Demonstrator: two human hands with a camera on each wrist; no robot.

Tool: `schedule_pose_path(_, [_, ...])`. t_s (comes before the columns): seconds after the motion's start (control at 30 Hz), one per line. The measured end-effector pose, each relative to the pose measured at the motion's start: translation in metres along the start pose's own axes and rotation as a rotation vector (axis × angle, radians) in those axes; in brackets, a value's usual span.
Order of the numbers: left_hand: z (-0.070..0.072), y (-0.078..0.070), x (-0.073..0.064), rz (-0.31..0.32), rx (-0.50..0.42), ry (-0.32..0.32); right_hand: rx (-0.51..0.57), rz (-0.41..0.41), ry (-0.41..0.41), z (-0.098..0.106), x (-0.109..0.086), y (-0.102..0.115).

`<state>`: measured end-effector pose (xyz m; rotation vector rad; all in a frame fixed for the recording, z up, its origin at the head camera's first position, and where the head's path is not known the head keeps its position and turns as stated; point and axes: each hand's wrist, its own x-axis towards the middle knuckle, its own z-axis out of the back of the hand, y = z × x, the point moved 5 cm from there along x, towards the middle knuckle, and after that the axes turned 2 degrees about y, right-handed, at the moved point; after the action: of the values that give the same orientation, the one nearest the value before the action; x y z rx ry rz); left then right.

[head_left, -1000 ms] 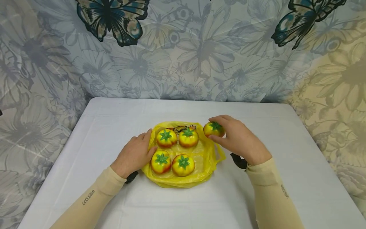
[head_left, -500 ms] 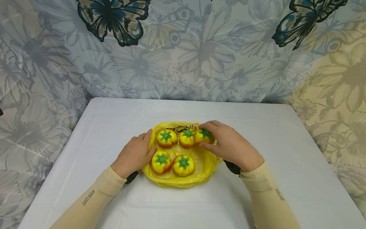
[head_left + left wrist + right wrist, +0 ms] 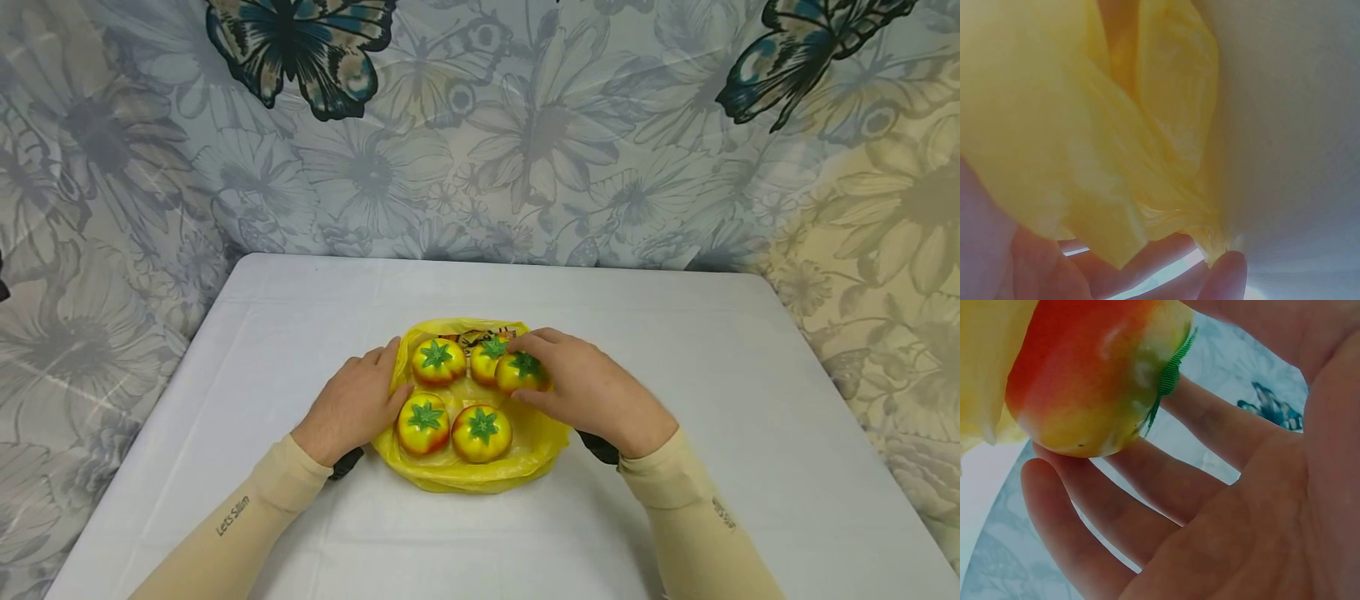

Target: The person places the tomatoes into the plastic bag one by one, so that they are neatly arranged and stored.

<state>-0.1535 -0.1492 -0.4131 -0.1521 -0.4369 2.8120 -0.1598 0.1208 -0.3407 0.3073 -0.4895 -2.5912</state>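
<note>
A yellow plastic bag [image 3: 536, 429] lies with its mouth spread on the table. Several toy tomatoes, yellow and red with green leaf tops, sit in it, among them a back left one [image 3: 438, 362], a front left one [image 3: 423, 424] and a front right one [image 3: 482, 434]. My left hand [image 3: 354, 408] holds the bag's left rim, thumb inside and fingers outside; yellow film fills the left wrist view. My right hand [image 3: 588, 383] grips another toy tomato [image 3: 1097, 375] between thumb and fingers. In the head view it partly covers the back right tomato [image 3: 486, 358].
A white-covered table [image 3: 300, 308] carries the bag near its middle. Behind and beside the table hangs a flowered cloth [image 3: 540, 150] with large butterflies.
My right hand has moved left with its tomato, from beyond the bag's right rim to over the bag, next to the back right tomato. My left hand has stayed still.
</note>
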Motion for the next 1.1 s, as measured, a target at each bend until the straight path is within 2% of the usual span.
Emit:
schedule_pose_path(0.37, [-0.001, 0.001, 0.000, -0.004, 0.006, -0.009, -0.007, -0.004, 0.039, -0.007, 0.001, 0.004])
schedule_pose_path(0.77, [-0.001, -0.001, 0.000, -0.017, 0.012, -0.029, -0.005, -0.057, 0.095, -0.015, 0.003, 0.002])
schedule_pose_path(1.1, [-0.001, 0.000, -0.001, -0.014, 0.015, -0.035, -0.008, -0.067, 0.110, -0.019, 0.005, 0.001])
